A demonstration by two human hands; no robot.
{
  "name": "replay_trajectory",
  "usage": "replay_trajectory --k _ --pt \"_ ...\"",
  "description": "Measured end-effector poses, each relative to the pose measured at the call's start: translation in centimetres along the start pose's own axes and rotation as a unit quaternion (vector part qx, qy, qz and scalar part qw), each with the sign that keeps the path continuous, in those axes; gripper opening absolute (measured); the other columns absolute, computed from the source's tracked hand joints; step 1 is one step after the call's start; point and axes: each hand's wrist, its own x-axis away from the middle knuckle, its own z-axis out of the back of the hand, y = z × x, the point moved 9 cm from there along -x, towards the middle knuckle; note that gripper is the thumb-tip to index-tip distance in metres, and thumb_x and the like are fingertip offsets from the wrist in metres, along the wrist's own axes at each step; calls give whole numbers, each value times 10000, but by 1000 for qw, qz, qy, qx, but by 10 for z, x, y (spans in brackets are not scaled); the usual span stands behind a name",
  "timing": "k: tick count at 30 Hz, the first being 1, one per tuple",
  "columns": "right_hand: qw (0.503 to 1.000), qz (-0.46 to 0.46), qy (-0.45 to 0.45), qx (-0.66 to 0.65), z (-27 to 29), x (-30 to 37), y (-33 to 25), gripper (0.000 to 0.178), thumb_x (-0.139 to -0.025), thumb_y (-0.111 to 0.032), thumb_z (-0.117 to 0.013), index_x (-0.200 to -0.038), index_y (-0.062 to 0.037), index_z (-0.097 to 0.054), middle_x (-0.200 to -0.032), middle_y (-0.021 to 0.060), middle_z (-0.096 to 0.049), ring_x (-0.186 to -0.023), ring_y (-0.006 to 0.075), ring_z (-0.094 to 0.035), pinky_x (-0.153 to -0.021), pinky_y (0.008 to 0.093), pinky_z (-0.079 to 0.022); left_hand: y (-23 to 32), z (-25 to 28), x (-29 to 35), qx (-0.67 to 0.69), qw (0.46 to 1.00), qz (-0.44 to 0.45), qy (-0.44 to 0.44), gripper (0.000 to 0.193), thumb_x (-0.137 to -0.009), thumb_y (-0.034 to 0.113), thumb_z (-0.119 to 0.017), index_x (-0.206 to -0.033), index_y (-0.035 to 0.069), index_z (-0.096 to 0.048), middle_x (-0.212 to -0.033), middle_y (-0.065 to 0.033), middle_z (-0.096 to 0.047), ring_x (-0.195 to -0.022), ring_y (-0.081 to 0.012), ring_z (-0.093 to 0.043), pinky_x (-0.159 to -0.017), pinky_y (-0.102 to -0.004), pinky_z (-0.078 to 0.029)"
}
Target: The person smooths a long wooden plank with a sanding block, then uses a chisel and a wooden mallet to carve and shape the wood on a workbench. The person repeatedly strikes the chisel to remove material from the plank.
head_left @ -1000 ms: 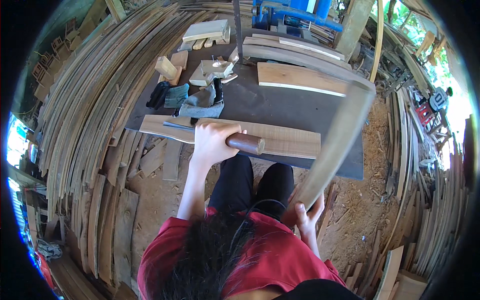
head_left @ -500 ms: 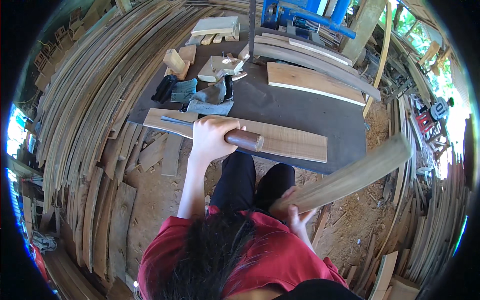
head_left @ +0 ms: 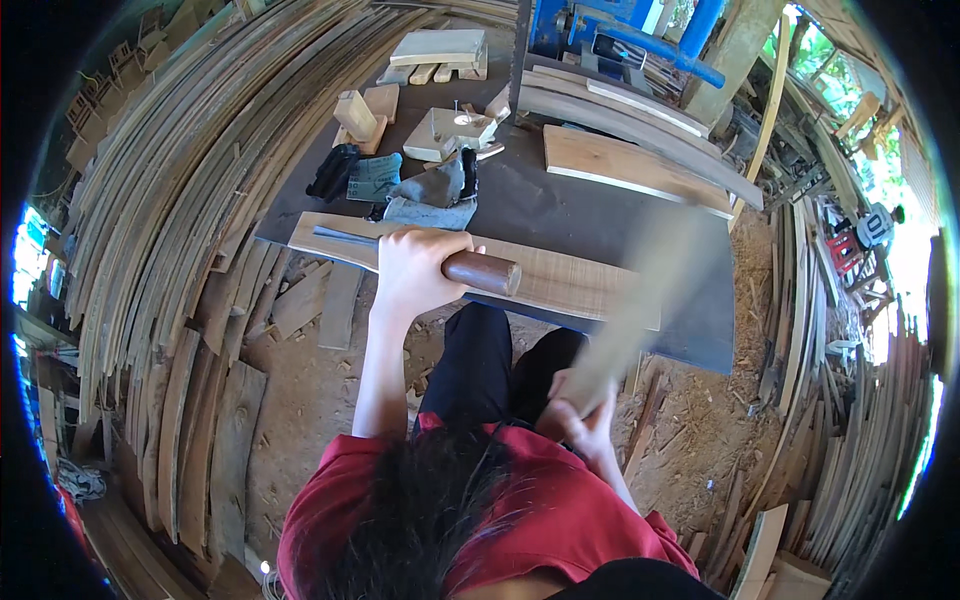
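Observation:
My left hand [head_left: 420,268] is wrapped round the brown wooden handle of a chisel [head_left: 490,273]. The chisel's narrow metal blade points left, over the left part of a flat wooden board [head_left: 570,285] that lies along the table's near edge. My right hand [head_left: 588,420] grips the lower end of a long flat wooden stick [head_left: 640,320]. Smeared by motion, the stick slants up and to the right, across the board's right end in this view. I cannot tell whether it touches the board.
On the dark table [head_left: 500,215] are crumpled cloth [head_left: 435,195], a wood block with nails [head_left: 450,132] and a wider board [head_left: 630,170]. Blue machinery [head_left: 570,30] stands behind. Stacked planks [head_left: 190,200] line the left side. Someone sits far right [head_left: 878,225].
The wooden stick in my right hand has swung up and to the left, from pointing right to slanting over the board's right end. My left hand has shifted slightly left with the chisel.

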Motion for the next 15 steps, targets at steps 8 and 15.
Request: replay_trajectory --k 8,15 --pt "999 6 5 43 -3 -21 -50 581 -691 -234 -748 -1107 37 -447 -862 191 -639 -775 291 -659 -678 364 -513 -15 12 1 -8 1000 5 -1 146 -649 209 -713 -609 144 -588 -531 -29 -550 -514 -245 -561 -499 -354 -431" --pt "987 -9 -114 114 -42 -36 -42 552 -711 -223 -735 -1118 22 -454 -841 197 -638 -763 303 -661 -670 365 -505 -19 18 -4 -9 1000 4 11 153 -632 193 -711 -610 141 -569 -542 -31 -549 -529 -249 -561 -501 -359 -425"
